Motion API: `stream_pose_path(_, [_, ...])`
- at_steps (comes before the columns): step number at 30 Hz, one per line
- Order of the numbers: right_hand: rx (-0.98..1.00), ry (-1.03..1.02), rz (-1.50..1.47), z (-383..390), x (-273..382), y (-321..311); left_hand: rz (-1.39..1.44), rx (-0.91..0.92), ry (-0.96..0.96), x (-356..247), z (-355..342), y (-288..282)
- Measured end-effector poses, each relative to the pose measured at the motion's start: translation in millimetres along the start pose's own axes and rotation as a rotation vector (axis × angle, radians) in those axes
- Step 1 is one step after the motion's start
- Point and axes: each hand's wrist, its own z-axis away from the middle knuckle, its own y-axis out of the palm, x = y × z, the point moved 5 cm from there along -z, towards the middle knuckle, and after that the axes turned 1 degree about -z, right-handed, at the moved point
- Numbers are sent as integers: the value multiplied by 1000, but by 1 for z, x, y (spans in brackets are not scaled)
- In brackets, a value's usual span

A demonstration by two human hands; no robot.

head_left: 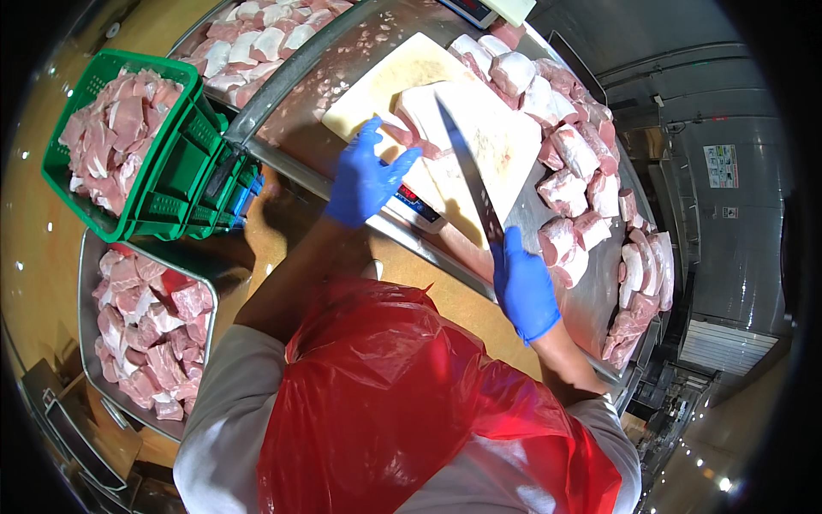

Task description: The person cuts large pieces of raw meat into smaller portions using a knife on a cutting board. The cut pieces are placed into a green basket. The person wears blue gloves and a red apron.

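A large knife (467, 163) is in my right hand (524, 287), which wraps round its handle. The blade points away from me, over the white cutting board (505, 176). On the board lies a piece of meat (421, 107) with a pale fat side and pink cut faces; part of it lies behind the blade. My left hand (364, 178) is open at the board's near left edge, thumb and fingers spread beside the meat's pink end; whether the fingertips touch it I cannot tell. Both hands wear blue gloves. A digital scale (418, 208) shows partly beneath the board's near edge.
Many meat chunks (574, 163) lie along the right of the metal table (591, 295). A green crate (103, 64) of meat trimmings tops a stack on the left. Below it stands a metal tub (211, 321) of chunks. Another meat-filled bin (248, 43) is at the far left.
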Motion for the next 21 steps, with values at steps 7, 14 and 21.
stream_pose_path(7, [-196, -126, -122, -96, 63, 39, 14, 165, -346, 36, -30, 23])
stream_pose_path(14, [-168, -79, -122, -159, 100, 47, -22, 77, -376, 57, -22, 14])
stream_pose_path(21, [82, -17, 67, -99, 58, 79, 305, 115, -430, 55, -20, 10])
